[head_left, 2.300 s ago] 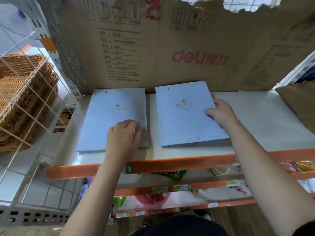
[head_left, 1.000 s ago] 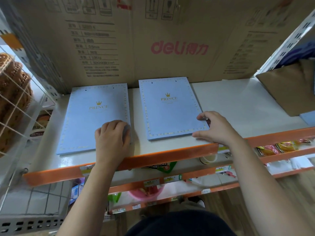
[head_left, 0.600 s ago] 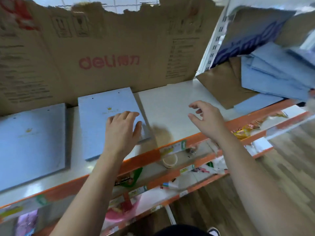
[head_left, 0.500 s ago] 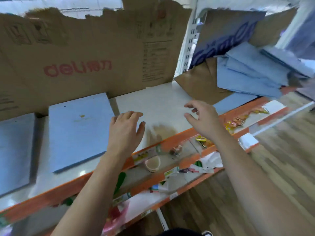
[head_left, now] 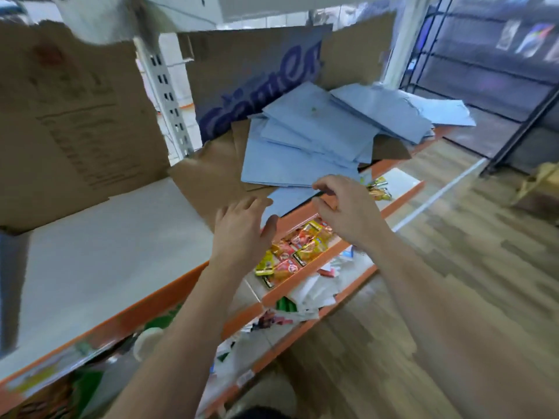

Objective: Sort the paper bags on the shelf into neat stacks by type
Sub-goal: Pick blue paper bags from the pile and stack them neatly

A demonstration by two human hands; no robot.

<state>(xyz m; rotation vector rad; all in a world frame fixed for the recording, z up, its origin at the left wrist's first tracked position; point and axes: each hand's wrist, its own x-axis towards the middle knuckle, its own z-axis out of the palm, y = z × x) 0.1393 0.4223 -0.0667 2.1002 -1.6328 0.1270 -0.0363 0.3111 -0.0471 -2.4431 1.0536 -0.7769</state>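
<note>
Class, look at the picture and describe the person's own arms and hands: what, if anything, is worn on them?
Both arms are bare as far as the frame shows: no sleeve reaches the left forearm or the right forearm. The left hand and right hand wear no gloves. No watch, bracelet or ring shows, though blur could hide a thin ring.

Blurred, unreadable print on cardboard (head_left: pixel 75 131).
</note>
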